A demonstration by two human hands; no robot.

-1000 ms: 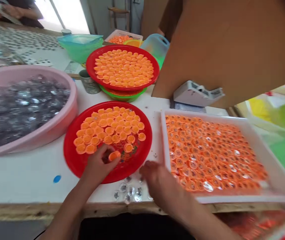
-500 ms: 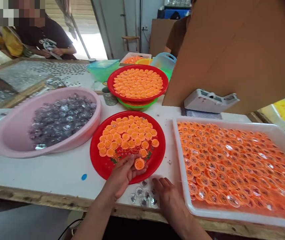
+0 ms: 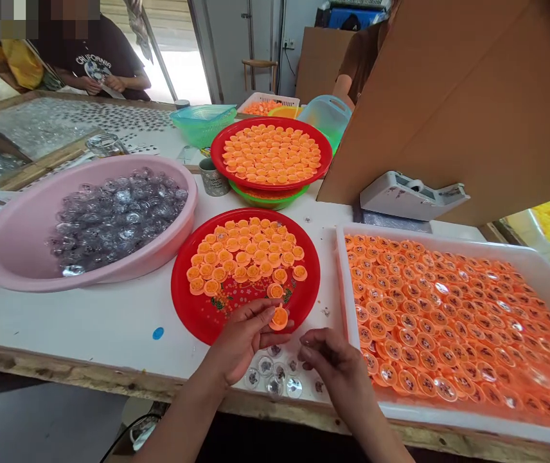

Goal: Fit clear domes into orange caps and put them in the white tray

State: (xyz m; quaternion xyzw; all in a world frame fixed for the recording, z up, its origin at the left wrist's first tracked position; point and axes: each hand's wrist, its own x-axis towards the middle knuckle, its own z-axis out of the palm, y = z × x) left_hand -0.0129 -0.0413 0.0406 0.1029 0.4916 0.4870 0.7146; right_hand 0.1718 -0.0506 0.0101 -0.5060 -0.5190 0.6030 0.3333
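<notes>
My left hand (image 3: 248,337) pinches a small round orange plastic piece (image 3: 279,317) between thumb and fingers, over the front rim of a red round tray (image 3: 186,308). Many similar orange pieces (image 3: 243,257) lie on that tray, mostly on its far half. To the right, my right hand (image 3: 337,366) is raised just off the table with thumb and fingertips pressed together; whatever is between them is too small or hidden to tell. Several clear domed discs (image 3: 275,384) with dark prints lie on the white tabletop between my hands, near the front edge.
A white bin (image 3: 345,289) of orange pieces with printed discs stands right. A pink basin (image 3: 9,251) of clear parts stands left. Behind are a stacked red tray (image 3: 217,157), a cup (image 3: 213,179), a tape dispenser (image 3: 405,199) and a cardboard sheet (image 3: 448,96). Two people are across the table.
My right hand has lifted from beside the clear discs, its fingers now drawn together. The left hand, still holding the orange piece, has shifted slightly right towards it. The view has shifted slightly.
</notes>
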